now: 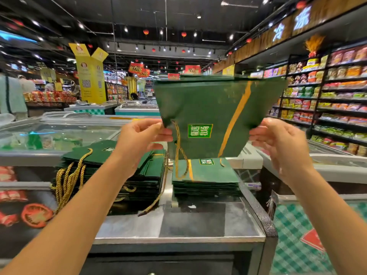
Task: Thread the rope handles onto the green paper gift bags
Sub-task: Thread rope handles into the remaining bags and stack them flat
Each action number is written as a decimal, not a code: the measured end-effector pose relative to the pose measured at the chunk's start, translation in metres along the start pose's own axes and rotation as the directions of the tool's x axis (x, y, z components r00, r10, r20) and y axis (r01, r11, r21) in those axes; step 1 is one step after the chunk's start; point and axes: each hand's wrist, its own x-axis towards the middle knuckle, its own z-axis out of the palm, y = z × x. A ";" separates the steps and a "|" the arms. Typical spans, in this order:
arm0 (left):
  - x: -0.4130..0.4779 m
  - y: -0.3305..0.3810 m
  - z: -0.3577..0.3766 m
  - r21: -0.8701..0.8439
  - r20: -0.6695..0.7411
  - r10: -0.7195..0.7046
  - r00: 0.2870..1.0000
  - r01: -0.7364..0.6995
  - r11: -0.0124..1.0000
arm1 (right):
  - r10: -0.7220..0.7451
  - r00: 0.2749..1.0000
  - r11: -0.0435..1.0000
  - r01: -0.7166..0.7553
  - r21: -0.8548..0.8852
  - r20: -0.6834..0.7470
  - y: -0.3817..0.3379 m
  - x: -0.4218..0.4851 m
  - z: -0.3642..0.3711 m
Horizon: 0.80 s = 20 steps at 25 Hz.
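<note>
Both hands up: my left hand [143, 133] and right hand [278, 139] hold one green bag [208, 108] in the air, fingers [160, 135] pinching its near left and right corners. A rope handle [179, 153] dangles from the bag near my left hand. Below on the tabletop [198, 221] sit two piles of flat green bags: left stack [111, 167] with gold ropes [65, 181] hanging off, right stack [204, 175] just beside it.

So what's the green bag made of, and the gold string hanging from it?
The green bag looks like stiff paper, fairly matte: it keeps sharp folds and bends where held. The gold string looks like twisted cord, slightly shiny: spiral strands show along it.
</note>
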 end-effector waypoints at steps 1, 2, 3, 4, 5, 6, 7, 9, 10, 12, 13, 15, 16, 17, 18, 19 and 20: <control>-0.002 -0.006 -0.001 -0.008 0.026 -0.027 0.999 0.027 1.000 | 0.027 1.000 0.999 -0.027 0.022 0.008 0.005 -0.002 -0.003; -0.005 -0.013 -0.002 -0.012 0.047 -0.057 0.997 0.058 0.998 | 0.057 0.998 0.998 -0.058 0.021 0.021 0.010 -0.006 -0.008; -0.009 -0.021 -0.004 -0.013 0.058 -0.093 0.994 0.094 0.996 | 0.098 0.994 0.995 -0.098 0.002 0.049 0.017 -0.010 -0.014; -0.013 -0.030 -0.006 -0.012 0.057 -0.128 0.990 0.129 0.992 | 0.147 0.985 0.989 -0.144 -0.038 0.091 0.024 -0.016 -0.020; -0.018 -0.039 -0.007 -0.001 0.048 -0.160 0.986 0.160 0.987 | 0.199 0.969 0.977 -0.184 -0.112 0.146 0.032 -0.021 -0.026; -0.023 -0.049 -0.008 0.029 0.040 -0.179 0.983 0.178 0.984 | 0.250 0.948 0.955 -0.207 -0.212 0.197 0.039 -0.026 -0.033; -0.029 -0.060 -0.008 0.071 0.032 -0.190 0.981 0.187 0.980 | 0.295 0.927 0.923 -0.215 -0.318 0.229 0.046 -0.031 -0.038; -0.041 -0.079 -0.010 0.136 0.027 -0.222 0.975 0.216 0.967 | 0.359 0.903 0.849 -0.210 -0.484 0.238 0.062 -0.040 -0.044; -0.045 -0.088 -0.011 0.152 0.033 -0.243 0.969 0.236 0.960 | 0.376 0.896 0.814 -0.198 -0.547 0.235 0.070 -0.044 -0.046; -0.053 -0.103 -0.013 0.176 0.059 -0.288 0.956 0.274 0.945 | 0.398 0.883 0.723 -0.135 -0.677 0.249 0.085 -0.054 -0.048; -0.058 -0.108 -0.014 0.198 0.071 -0.304 0.950 0.285 0.938 | 0.392 0.882 0.660 -0.070 -0.748 0.264 0.092 -0.058 -0.050; -0.065 -0.118 -0.014 0.249 0.075 -0.316 0.946 0.289 0.924 | 0.350 0.892 0.550 0.054 -0.834 0.288 0.102 -0.067 -0.048; -0.068 -0.121 -0.015 0.268 0.070 -0.310 0.948 0.282 0.921 | 0.321 0.898 0.514 0.102 -0.852 0.302 0.105 -0.071 -0.045; -0.070 -0.124 -0.016 0.278 0.062 -0.302 0.951 0.274 0.921 | 0.295 0.900 0.471 0.155 -0.869 0.320 0.108 -0.073 -0.042; -0.072 -0.126 -0.016 0.280 0.053 -0.294 0.954 0.268 0.922 | 0.267 0.902 0.413 0.210 -0.886 0.338 0.111 -0.075 -0.039; -0.072 -0.127 -0.017 0.284 0.041 -0.288 0.957 0.265 0.921 | 0.248 0.906 0.337 0.251 -0.907 0.343 0.115 -0.076 -0.035; -0.072 -0.129 -0.017 0.290 0.031 -0.284 0.958 0.264 0.920 | 0.227 0.916 0.254 0.272 -0.928 0.331 0.117 -0.075 -0.032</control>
